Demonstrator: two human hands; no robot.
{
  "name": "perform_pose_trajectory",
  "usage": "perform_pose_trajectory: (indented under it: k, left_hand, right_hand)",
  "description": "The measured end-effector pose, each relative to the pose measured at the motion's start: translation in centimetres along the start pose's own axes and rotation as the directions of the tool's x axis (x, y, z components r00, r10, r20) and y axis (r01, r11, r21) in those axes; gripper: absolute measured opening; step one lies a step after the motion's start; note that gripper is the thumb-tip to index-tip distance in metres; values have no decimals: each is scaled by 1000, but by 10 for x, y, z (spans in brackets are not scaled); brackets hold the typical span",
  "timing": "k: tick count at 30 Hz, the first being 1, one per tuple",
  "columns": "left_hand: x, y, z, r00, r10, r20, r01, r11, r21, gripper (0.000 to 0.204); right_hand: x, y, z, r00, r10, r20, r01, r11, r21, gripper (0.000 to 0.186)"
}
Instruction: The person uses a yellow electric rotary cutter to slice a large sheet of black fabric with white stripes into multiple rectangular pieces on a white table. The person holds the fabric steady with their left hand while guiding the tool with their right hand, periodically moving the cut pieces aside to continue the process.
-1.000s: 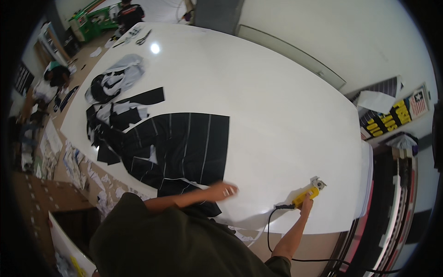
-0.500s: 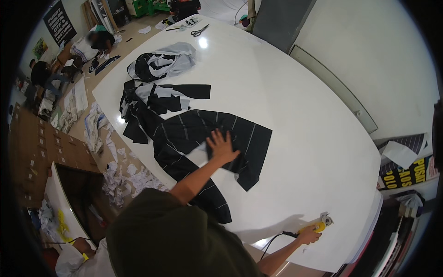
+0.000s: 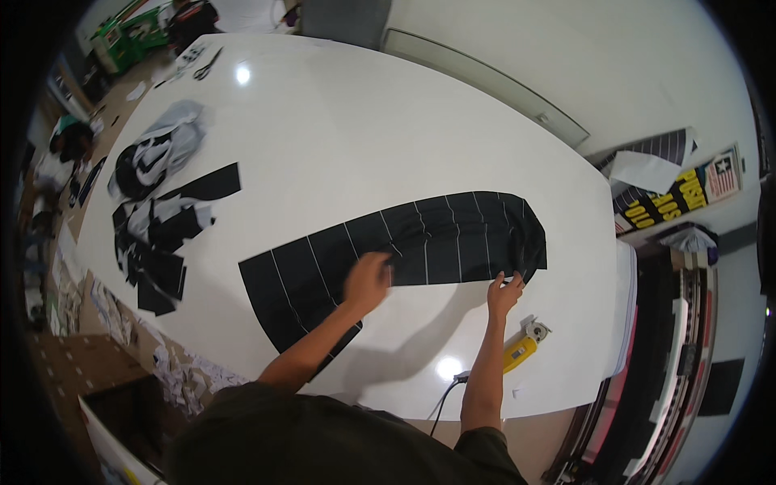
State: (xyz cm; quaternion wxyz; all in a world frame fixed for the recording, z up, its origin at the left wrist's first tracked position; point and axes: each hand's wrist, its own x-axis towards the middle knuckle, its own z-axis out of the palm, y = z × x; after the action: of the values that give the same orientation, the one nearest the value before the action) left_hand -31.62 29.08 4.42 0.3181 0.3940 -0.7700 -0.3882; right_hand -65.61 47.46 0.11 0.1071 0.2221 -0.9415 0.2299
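Note:
A long piece of black fabric (image 3: 440, 242) with thin white lines lies in a curve across the white table (image 3: 339, 129), its right end bunched and folded over. At its near edge, toward that end, my right hand (image 3: 503, 297) pinches the cloth. My left hand (image 3: 369, 284) is at the near edge farther left, its fingers bent and smeared by motion, so its grip does not show clearly. Beside my right forearm, a yellow electric rotary cutter (image 3: 520, 352) rests on the table, its round blade head pointing away from me and its black cord running under my arm.
Black and grey fabric scraps (image 3: 162, 234) and a bundled grey and black cloth (image 3: 162, 149) are at the table's left. Scissors (image 3: 208, 65) lie at the far left corner. Paper scraps (image 3: 182, 380) litter the floor beside a brown box (image 3: 61, 368). Rolls stand at the right.
My right hand has let go of the cutter and taken the fabric edge. The fabric now stretches farther right, apart from the scraps. My left hand no longer lies spread on it. The view has turned right.

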Motion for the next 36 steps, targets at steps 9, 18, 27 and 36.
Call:
perform_pose_trajectory:
  k: [9, 18, 27, 36]
  left_hand:
    - [2, -121, -86, 991, -125, -58, 126, 650, 750, 71]
    - [253, -195, -122, 970, -55, 237, -146, 646, 749, 79]
    - [169, -154, -114, 983, -107, 148, -30, 705, 708, 83]
    - [66, -132, -136, 947, -120, 298, -135, 692, 710, 96]
  right_hand:
    - [129, 37, 16, 990, 138, -18, -137, 953, -271, 50]
    - [193, 153, 25, 944, -249, 215, 298, 924, -240, 48]
    - [126, 15, 10, 872, -388, 300, 420, 906, -49, 46]
    - [28, 44, -72, 703, -279, 655, 480, 865, -145, 60]
